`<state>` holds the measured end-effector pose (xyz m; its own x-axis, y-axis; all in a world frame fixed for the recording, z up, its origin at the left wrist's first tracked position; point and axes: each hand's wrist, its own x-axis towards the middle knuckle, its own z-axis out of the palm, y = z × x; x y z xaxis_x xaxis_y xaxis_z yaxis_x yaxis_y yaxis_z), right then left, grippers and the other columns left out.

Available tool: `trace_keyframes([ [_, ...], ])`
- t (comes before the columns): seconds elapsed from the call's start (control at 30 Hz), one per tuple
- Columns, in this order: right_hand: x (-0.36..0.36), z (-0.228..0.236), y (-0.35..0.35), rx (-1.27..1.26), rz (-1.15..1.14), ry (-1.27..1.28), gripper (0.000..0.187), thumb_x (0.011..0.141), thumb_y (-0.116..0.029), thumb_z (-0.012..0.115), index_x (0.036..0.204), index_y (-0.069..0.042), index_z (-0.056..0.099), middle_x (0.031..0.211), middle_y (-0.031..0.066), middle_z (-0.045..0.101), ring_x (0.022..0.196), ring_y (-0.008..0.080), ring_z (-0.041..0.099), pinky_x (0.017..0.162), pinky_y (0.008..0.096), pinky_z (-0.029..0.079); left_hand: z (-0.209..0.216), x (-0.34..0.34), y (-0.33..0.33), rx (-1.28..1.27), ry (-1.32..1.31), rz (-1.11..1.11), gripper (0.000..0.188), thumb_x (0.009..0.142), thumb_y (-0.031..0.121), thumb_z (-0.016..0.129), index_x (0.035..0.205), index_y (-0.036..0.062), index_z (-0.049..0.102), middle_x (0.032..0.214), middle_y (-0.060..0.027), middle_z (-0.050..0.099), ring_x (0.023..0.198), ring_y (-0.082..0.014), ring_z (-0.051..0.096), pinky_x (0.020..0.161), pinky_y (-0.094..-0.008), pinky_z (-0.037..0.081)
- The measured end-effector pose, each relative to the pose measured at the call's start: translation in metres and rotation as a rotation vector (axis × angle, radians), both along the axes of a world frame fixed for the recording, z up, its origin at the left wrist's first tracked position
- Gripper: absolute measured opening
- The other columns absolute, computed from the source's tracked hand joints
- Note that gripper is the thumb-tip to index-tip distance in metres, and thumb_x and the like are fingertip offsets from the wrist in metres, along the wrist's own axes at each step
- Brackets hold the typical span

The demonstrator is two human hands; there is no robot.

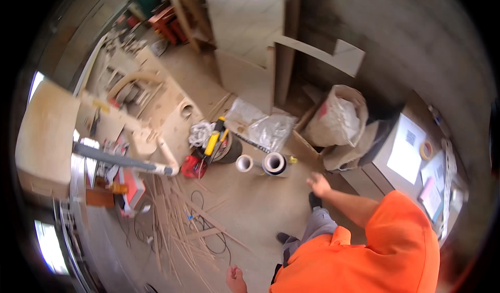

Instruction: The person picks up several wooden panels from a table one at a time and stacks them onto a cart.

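My right hand (318,184) hangs in the air beside my body with its fingers loosely apart, holding nothing. It is nearest to two upright rolls on the floor: a narrow white roll (244,163) and a wider dark-rimmed roll (274,163). Low in the picture is my left hand (236,279), fingers curled in, with nothing visible in it. Thin wooden strips (179,225) and a black cable (227,243) lie on the floor left of it. Behind the rolls rests crumpled clear plastic (268,129).
A dark bucket (229,150) holds tools, one yellow and black; a red tool (194,167) is beside it. On the right, a worktop (383,160) carries papers and a tape roll (426,150). A filled sack (333,118) and leaning panels (245,32) stand behind. A cluttered bench (179,92) runs left.
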<state>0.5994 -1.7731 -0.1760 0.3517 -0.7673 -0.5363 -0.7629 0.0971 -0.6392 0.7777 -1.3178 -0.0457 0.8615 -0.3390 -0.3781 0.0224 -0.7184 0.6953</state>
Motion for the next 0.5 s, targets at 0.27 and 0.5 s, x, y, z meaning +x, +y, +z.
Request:
trace_keyframes([
  [0.27, 0.096, 0.042, 0.217, 0.312, 1.230, -0.186, 0.051, 0.078, -0.038, 0.059, 0.116, -0.004, 0.056, 0.121, 0.0179, 0.053, 0.112, 0.0299, 0.050, 0.096, 0.0366, 0.039, 0.127, -0.044, 0.104, -0.068, -0.503, 0.482, 0.026, 0.079, 0.010, 0.061, 0.101, -0.0039, 0.058, 0.094, -0.0129, 0.065, 0.087, -0.0213, 0.063, 0.080, -0.0298, 0.047],
  [0.5, 0.258, 0.114, 0.331, 0.364, 1.097, -0.406, 0.032, 0.081, -0.006, 0.059, 0.111, 0.005, 0.056, 0.104, 0.0132, 0.062, 0.092, 0.0178, 0.059, 0.082, 0.0280, 0.047, 0.201, -0.134, 0.334, -0.143, -0.842, 1.116, 0.016, 0.081, 0.002, 0.060, 0.096, -0.0008, 0.061, 0.091, -0.0097, 0.063, 0.089, -0.0172, 0.058, 0.083, -0.0306, 0.044],
])
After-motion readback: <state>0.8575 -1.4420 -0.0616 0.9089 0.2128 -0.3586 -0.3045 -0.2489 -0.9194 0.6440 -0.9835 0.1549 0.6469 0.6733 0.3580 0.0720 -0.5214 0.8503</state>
